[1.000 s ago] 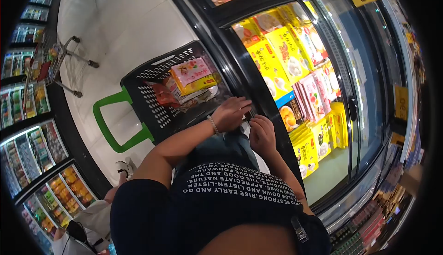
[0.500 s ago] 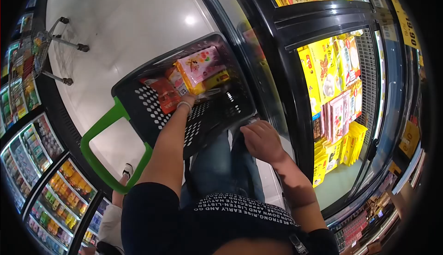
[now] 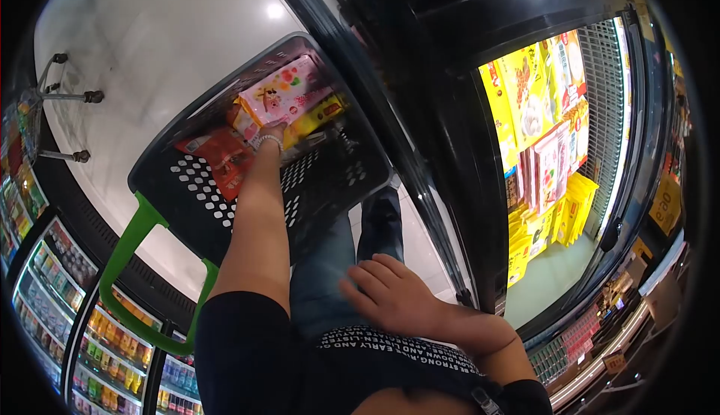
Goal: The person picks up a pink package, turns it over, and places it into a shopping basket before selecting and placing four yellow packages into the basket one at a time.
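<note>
A dark grey shopping basket point(image 3: 172, 190) with perforated sides and a green handle point(image 3: 120, 254) is in front of me. My left hand point(image 3: 272, 136), with a beaded bracelet at the wrist, reaches inside it. That hand closes at the lower edge of a pink food package point(image 3: 289, 88); most of its fingers are hidden. Red packets point(image 3: 225, 158) lie to the left of the hand, and a yellow packet point(image 3: 316, 117) lies to the right. My right hand point(image 3: 386, 289) is in front of my body, fingers loosely apart, holding nothing.
On the right, a lit freezer point(image 3: 442, 115) with a black frame holds yellow bags point(image 3: 574, 205) and pink bags point(image 3: 551, 167). A metal trolley point(image 3: 64, 100) stands on the pale floor point(image 3: 157, 47) at left. Drink shelves point(image 3: 112, 347) line the lower left.
My right hand has drawn back from the basket's edge toward my body, its fingers loosening. My left hand has come closer to the pink package. The basket has shifted left in view.
</note>
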{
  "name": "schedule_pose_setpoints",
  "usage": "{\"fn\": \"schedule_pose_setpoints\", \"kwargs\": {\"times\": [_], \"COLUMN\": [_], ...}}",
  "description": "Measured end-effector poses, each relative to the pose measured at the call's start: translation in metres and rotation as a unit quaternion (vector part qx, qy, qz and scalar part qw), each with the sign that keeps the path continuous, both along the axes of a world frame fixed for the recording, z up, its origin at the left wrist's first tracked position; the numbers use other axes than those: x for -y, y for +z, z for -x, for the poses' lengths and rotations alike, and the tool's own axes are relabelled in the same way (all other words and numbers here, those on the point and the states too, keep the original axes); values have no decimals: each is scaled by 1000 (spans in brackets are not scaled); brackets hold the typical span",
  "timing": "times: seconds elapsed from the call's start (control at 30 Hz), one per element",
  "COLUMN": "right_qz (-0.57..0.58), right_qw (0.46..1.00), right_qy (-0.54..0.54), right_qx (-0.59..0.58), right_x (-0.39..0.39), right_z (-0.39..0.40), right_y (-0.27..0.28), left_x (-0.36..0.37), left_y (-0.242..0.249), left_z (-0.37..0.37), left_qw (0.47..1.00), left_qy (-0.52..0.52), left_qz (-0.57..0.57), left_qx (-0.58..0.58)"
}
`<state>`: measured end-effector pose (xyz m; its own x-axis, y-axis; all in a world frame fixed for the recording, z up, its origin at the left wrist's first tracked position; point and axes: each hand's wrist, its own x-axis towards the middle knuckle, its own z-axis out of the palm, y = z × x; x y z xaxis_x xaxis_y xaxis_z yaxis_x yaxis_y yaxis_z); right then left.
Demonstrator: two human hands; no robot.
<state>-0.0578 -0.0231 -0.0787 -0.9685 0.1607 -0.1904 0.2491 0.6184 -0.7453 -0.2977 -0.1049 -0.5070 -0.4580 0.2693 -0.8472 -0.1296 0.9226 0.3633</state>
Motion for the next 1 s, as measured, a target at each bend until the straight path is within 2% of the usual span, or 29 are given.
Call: {"fn": "schedule_pose_setpoints", "kwargs": {"times": [0.03,0.13,0.23,0.33,0.43,0.53,0.57,0.67,0.77,0.87,0.9,1.0], "right_qz": [-19,-82,-104,-114,-119,-122,-121,-121,-110,-100,-95,-75], "right_qw": [999,996,993,992,992,991,991,991,992,994,994,995], "right_qy": [5,22,35,37,44,52,53,62,59,53,53,66], "right_qx": [26,28,36,30,10,-13,-13,-8,2,10,15,26], "right_x": [-3,-2,-4,-3,-4,-3,-2,-3,0,2,2,0], "right_z": [0,-3,-3,-4,-2,-1,-2,-2,0,-1,-1,-1], "right_y": [2,4,8,8,10,12,12,13,14,15,15,20], "left_x": [3,15,-3,-16,-18,-27,-29,-37,-28,-69,-59,-28], "left_y": [-14,-52,-35,-6,-18,-4,7,5,-61,94,86,129], "left_z": [3,5,-7,-2,-5,-22,-24,-21,-38,-59,-64,-77], "left_qw": [1000,981,972,990,985,974,976,998,993,991,987,980], "left_qy": [-24,-109,-3,12,172,208,187,29,25,76,5,-70], "left_qz": [-2,75,153,96,4,-66,-94,-38,-112,-61,-38,-79], "left_qx": [-8,-145,-176,-102,17,-52,-56,38,-28,-91,-154,-167]}}
